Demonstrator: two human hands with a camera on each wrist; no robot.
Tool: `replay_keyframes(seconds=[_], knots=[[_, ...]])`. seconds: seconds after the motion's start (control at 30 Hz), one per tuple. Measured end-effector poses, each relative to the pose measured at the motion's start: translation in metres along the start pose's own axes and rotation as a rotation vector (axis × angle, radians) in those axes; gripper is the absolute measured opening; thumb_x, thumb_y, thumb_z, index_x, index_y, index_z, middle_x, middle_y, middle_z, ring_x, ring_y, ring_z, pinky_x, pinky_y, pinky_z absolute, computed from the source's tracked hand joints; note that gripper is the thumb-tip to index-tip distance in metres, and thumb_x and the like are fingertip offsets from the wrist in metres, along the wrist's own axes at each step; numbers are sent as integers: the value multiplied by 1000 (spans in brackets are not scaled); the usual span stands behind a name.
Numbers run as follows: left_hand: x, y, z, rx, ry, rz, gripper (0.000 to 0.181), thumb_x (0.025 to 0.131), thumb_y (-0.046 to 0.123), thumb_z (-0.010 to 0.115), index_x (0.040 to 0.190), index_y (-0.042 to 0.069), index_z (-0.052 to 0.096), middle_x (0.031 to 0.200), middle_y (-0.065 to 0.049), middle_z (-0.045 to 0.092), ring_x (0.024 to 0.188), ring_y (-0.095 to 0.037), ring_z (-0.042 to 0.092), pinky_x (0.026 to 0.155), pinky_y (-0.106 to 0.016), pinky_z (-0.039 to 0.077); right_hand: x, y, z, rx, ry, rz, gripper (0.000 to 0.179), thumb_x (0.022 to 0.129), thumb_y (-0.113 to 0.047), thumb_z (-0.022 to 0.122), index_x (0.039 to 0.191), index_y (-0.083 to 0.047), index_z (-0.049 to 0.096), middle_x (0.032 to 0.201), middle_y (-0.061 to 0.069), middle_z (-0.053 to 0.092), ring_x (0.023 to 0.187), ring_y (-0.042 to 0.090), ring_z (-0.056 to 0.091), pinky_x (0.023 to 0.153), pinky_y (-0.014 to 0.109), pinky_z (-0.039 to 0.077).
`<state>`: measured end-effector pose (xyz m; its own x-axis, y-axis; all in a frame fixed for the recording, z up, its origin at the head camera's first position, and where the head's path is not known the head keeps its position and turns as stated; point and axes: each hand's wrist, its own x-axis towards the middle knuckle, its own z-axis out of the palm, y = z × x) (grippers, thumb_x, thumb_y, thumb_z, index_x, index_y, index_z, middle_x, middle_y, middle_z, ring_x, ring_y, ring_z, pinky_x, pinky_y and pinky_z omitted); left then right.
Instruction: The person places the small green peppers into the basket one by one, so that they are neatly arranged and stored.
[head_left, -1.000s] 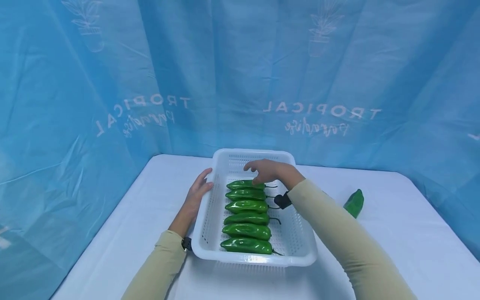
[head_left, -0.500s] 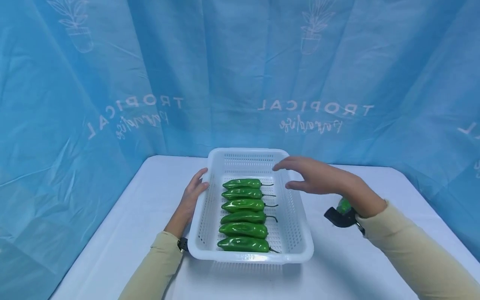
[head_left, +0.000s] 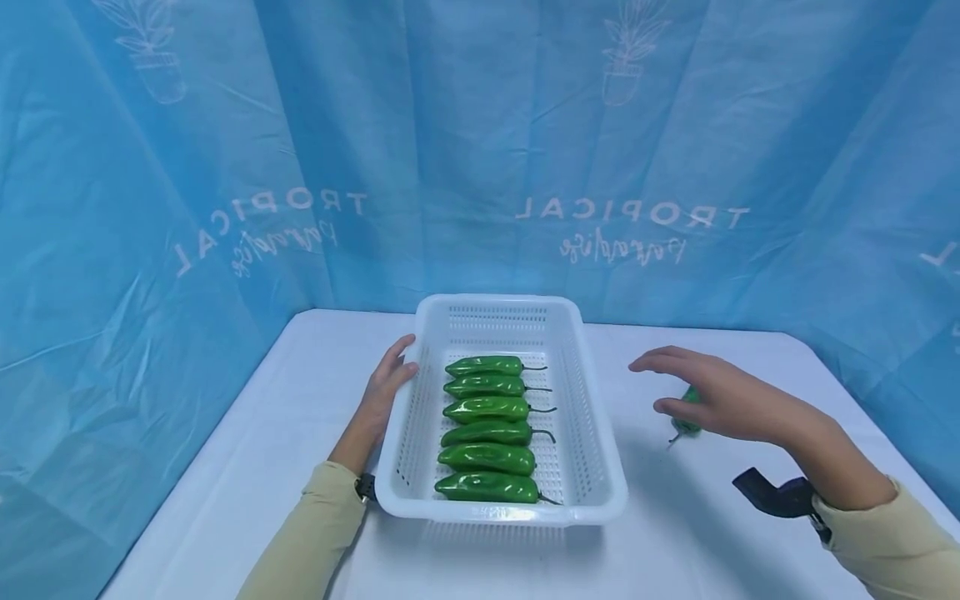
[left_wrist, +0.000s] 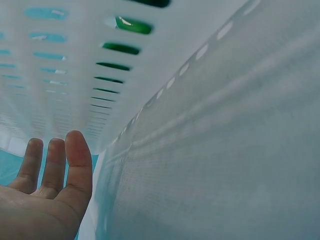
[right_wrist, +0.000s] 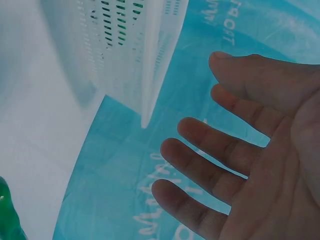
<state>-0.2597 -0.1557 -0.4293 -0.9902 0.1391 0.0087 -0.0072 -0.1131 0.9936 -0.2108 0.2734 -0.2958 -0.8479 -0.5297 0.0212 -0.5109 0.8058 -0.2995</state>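
Note:
A white perforated plastic basket point(head_left: 502, 514) holds several long green peppers point(head_left: 487, 433) lying in a row, most stems pointing right. My left hand point(head_left: 381, 396) rests at the basket's left side, fingers extended along the wall; the left wrist view has the fingers point(left_wrist: 79, 155) beside the slotted wall. Off the basket's right side, my right hand point(head_left: 720, 396) hovers with spread fingers and nothing in them. Beneath it lies a loose green pepper point(head_left: 686, 425), partly hidden by the hand. In the right wrist view, this pepper point(right_wrist: 7, 215) shows only at the left edge.
The table bears a white cloth point(head_left: 247, 467). Blue printed curtains point(head_left: 480, 150) hang behind it and on both sides. Each wrist wears a dark strapped camera, such as the one on the right point(head_left: 780, 496).
My right hand has drawn back from above the peppers in the basket, moving right past the rim to over the loose pepper. The left hand keeps its place at the basket.

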Motion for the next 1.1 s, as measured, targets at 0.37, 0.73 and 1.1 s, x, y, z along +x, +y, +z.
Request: replay_keyframes(seconds=[0.37, 0.73, 1.1], knots=[[-1, -2, -4, -2, 6, -9, 58, 102, 31, 48, 155, 30, 24, 150, -11, 39, 122, -29, 55, 92, -42, 58, -7, 10, 0, 9, 27, 1, 46, 89, -19, 72, 133, -15, 59, 136, 11, 61, 123, 34, 59, 94, 54, 55], [-1, -3, -4, 0, 1, -8, 56, 102, 31, 47, 154, 32, 25, 152, -10, 37, 123, -29, 54, 91, -40, 58, -16, 35, 4, -12, 57, 27, 46, 91, -16, 70, 135, -12, 58, 133, 12, 62, 117, 34, 61, 92, 56, 55], [0, -2, -1, 36, 1, 3, 57, 102, 31, 46, 155, 32, 25, 153, -10, 37, 128, -36, 52, 95, -46, 57, -28, 108, 22, 14, 16, 220, 48, 93, -15, 64, 137, -2, 52, 135, 35, 52, 108, 50, 61, 79, 57, 58]])
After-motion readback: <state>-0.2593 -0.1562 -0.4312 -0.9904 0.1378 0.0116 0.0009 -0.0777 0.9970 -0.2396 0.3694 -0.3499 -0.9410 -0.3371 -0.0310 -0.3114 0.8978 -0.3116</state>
